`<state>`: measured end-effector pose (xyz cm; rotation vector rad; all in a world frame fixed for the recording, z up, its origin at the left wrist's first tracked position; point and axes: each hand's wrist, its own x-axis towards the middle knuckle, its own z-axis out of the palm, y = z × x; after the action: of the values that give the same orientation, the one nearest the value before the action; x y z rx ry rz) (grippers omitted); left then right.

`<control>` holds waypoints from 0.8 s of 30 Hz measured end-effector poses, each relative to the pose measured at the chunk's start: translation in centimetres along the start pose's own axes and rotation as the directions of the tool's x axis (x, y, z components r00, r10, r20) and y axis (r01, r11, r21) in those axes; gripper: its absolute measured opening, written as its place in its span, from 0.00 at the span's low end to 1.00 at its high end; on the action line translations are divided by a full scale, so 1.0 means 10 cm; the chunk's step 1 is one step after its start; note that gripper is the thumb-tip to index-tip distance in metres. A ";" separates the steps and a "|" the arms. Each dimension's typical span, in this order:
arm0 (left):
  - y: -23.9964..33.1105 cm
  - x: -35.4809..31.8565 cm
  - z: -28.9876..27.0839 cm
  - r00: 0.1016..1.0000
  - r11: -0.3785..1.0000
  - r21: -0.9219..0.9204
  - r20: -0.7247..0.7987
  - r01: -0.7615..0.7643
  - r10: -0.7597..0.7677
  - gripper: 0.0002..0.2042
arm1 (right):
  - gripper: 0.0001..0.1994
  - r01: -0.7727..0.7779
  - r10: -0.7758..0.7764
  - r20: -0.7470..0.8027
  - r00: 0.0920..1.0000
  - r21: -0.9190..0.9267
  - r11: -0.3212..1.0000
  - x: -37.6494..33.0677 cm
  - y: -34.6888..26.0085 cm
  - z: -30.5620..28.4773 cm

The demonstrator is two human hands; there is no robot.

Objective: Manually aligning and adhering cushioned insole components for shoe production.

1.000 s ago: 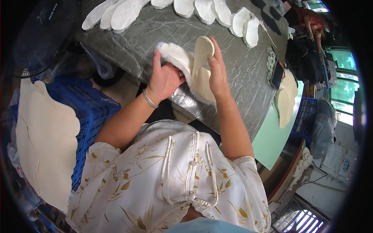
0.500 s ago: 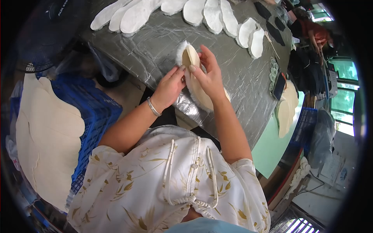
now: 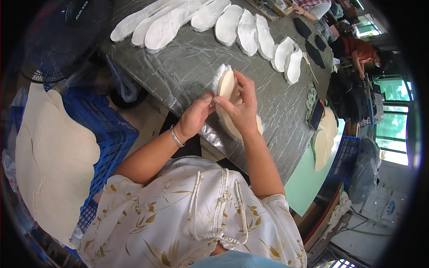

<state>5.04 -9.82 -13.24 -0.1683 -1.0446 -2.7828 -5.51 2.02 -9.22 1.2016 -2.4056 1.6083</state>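
A cream insole piece (image 3: 228, 85) lies against a fluffy white fleece layer (image 3: 219, 77), held up between both hands over the table's near edge. My left hand (image 3: 195, 116) pinches the left edge of the insole with thumb and fingers, a bracelet on its wrist. Around the opposite edge my right hand (image 3: 241, 106) is closed, its thumb on the cream face close to the left thumb and its fingers behind. The wider lower end of the insole shows below, partly hidden by my right hand and wrist.
White fleece insoles (image 3: 167, 29) line the far side of the grey-covered table (image 3: 178, 67). At right are a phone (image 3: 317, 114), looped cord (image 3: 311, 100) and cream insoles (image 3: 326, 134). Left stand a fan (image 3: 67, 35) and a blue crate (image 3: 107, 129) beside cream sheets (image 3: 58, 156). Co-workers stand beyond.
The gap between the cream piece and the fleece at the insole's upper end has narrowed. My hands have shifted along the edges. The whole view has tilted upward a little.
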 end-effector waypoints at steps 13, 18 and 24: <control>0.20 0.06 -0.01 0.973 0.959 0.271 -0.188 -0.081 0.135 0.18 | 0.33 0.119 -0.118 0.016 0.993 -0.093 0.988 -0.05 -0.30 -0.11; 0.20 0.03 -0.04 0.984 0.981 0.177 -0.149 -0.073 0.100 0.18 | 0.20 0.091 -0.090 -0.024 0.996 0.020 0.996 -0.06 -0.32 -0.22; 0.27 0.04 -0.01 0.986 0.988 0.117 -0.118 -0.104 0.118 0.26 | 0.12 0.035 -0.035 0.021 0.999 0.012 0.999 -0.07 -0.33 -0.32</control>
<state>5.12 -11.92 -11.56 -0.0365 -1.1187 -2.5912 -4.32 4.32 -5.42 1.2617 -2.3766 1.6107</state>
